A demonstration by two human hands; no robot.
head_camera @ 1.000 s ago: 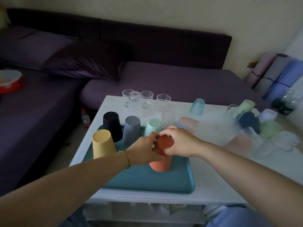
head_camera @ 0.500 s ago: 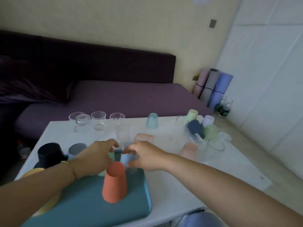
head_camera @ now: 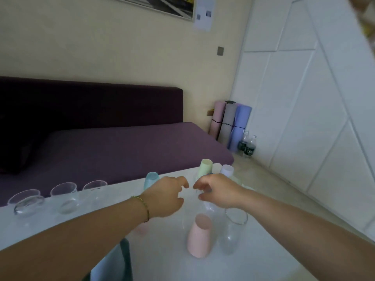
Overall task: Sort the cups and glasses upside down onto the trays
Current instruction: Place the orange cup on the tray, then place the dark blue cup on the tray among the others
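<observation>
Far left, along the far edge of the table [head_camera: 162, 262]: a row of clear glasses [head_camera: 65, 197], mouths up, not yet turned. Near left, one corner of the teal tray [head_camera: 110, 264] shows under the forearm; its contents are out of view.

Centre: left hand [head_camera: 166, 197] hovers over the table, fingers loosely curled, holding nothing. Just beyond it a light blue cup [head_camera: 150, 179], partly hidden.

Right of centre: right hand [head_camera: 220, 191] is level with the left, a small gap between them, fingers and thumb curved like a pincer. A faint glassy edge shows inside that curve; I cannot tell whether it grips a clear glass or nothing.

Near side of the right hand: a pink cup [head_camera: 198, 238] stands narrow end up, long axis roughly vertical, on the bare table and not on the tray. Beside it, to the right, a tall glass [head_camera: 233, 234], upright, rim up.

Far right, just past the right hand's knuckles: a green cup [head_camera: 205, 169] and a lilac cup [head_camera: 227, 170], close together, long axes near upright and slightly tilted. Which end is up is unclear.

Judgement: the unsorted cluster lies ahead and right, so the right hand is nearer. Anything taken there must travel back left and near to reach the tray, and the tall glass needs flipping end over end.
</observation>
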